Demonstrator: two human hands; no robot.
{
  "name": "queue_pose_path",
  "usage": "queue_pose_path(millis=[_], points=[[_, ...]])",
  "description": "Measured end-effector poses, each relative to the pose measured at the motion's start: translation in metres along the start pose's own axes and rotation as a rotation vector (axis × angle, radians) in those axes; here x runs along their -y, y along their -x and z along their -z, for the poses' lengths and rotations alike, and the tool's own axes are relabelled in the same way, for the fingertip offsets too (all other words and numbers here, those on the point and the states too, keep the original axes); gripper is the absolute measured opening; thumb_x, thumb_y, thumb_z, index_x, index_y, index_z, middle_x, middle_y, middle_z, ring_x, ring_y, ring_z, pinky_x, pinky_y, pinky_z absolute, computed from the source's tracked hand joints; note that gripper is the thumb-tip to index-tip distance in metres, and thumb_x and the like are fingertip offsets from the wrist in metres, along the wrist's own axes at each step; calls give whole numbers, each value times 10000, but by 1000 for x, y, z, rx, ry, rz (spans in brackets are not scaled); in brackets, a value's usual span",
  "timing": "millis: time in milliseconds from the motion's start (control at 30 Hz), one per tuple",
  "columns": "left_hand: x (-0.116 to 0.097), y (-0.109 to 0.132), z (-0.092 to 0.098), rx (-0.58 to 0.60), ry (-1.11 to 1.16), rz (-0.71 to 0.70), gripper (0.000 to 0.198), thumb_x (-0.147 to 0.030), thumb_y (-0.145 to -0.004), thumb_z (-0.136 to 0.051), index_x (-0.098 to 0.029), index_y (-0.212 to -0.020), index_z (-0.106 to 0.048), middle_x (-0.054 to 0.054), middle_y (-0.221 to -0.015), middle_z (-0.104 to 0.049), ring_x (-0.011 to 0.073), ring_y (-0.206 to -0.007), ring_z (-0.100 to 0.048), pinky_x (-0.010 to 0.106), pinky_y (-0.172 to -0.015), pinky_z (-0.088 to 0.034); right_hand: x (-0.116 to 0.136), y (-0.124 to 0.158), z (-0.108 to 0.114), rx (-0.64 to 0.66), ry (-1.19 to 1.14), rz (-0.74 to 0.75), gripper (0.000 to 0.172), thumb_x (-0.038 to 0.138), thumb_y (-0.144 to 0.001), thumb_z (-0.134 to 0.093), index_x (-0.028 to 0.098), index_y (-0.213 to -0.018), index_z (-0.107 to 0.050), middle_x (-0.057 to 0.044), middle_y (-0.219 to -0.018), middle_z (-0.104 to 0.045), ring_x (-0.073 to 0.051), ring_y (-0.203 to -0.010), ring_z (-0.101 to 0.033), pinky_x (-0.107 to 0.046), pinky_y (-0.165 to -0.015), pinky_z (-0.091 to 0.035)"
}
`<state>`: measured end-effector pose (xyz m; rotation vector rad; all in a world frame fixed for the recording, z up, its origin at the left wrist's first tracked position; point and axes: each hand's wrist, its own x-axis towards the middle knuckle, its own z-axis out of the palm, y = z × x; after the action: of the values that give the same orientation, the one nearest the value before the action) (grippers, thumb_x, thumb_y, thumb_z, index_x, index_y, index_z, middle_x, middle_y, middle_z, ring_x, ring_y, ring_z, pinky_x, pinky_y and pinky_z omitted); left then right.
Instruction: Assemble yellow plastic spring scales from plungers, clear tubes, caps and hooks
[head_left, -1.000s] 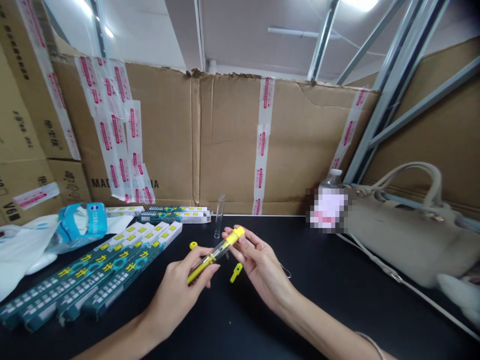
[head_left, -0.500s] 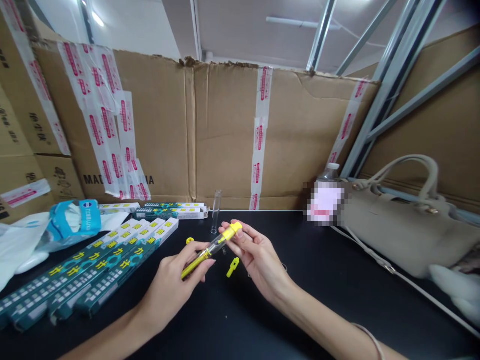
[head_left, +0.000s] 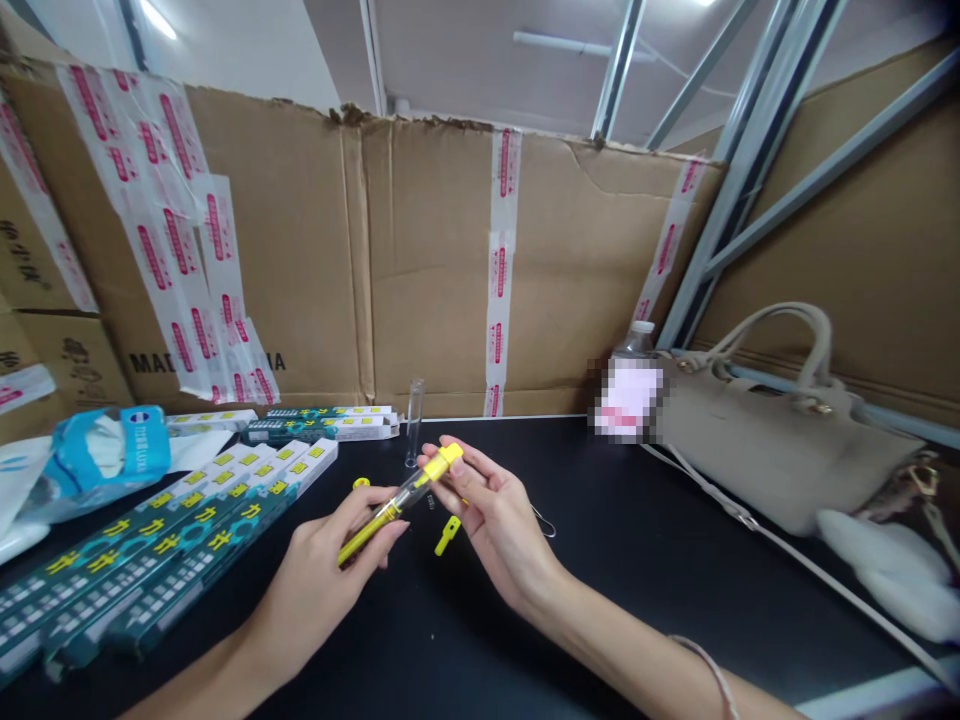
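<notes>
L hand (head_left: 322, 565) pinches slim clear tube (head_left: 407, 494) w/ yellow core (head_left: 364, 538); R hand (head_left: 502, 520) clamped on yellow plastic cap (head_left: 448, 458), seemingly seated. Flat yellow piece (head_left: 448, 536), 1 upright clear cylinder (head_left: 415, 425) unjoined.

The left fingers (head_left: 379, 548) cover part of the tube (head_left: 390, 512) and ring (head_left: 361, 482); the right fingers (head_left: 476, 487) partly hide the cap (head_left: 441, 461). Mosaic blurs the bottle (head_left: 630, 390). The left edge cuts off one box (head_left: 112, 530). A speck (head_left: 433, 637) on the counter (head_left: 525, 660) is too small to tell.
</notes>
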<state>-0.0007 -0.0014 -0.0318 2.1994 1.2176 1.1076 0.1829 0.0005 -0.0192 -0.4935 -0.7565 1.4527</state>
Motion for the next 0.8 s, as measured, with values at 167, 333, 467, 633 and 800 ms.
queue_pose_path(millis=[167,333,467,633,800], points=[[2,-2,-1,15,-5,25,245,-420,-887,-546,-242,-1046,-601,-68,-593,-629,129,-525,-615,202,-588,-489,-2,-1,2,-27,15,6,291,256,-718,-829,107,-927,-694,-113,-991,-759,-250,-1049,-693,-399,-1060,-466],[3,-1,-2,78,7,84,277,-456,-910,-501,-241,-1069,-574,-62,-600,-602,143,-572,-606,221,-633,-470,-3,-2,4,-43,18,3,274,281,-678,-857,123,-785,-660,-103,-950,-755,-251,-1024,-698,-391,-1017,-503],[-3,-3,0,138,27,155,330,-496,-949,-410,-234,-1071,-570,-59,-573,-564,139,-537,-531,228,-578,-408,7,-11,7,6,199,-13,306,355,-699,-828,154,-800,-620,-70,-869,-749,-222,-923,-720,-376,-917,-553],[0,-12,4,147,201,311,452,-600,-893,-433,-189,-887,-622,-48,-526,-500,100,-423,-370,218,-420,-261,53,-31,26,116,1070,136,202,364,-804,-696,183,-880,-650,-50,-855,-738,-179,-769,-711,-311,-727,-571],[10,-19,8,180,473,423,534,-682,-800,-515,-173,-945,-595,-59,-580,-517,38,-341,-264,175,-329,-186,94,-49,64,-12,1646,9,152,252,-828,-597,160,-754,-694,-42,-647,-714,-141,-517,-633,-266,-541,-496]])
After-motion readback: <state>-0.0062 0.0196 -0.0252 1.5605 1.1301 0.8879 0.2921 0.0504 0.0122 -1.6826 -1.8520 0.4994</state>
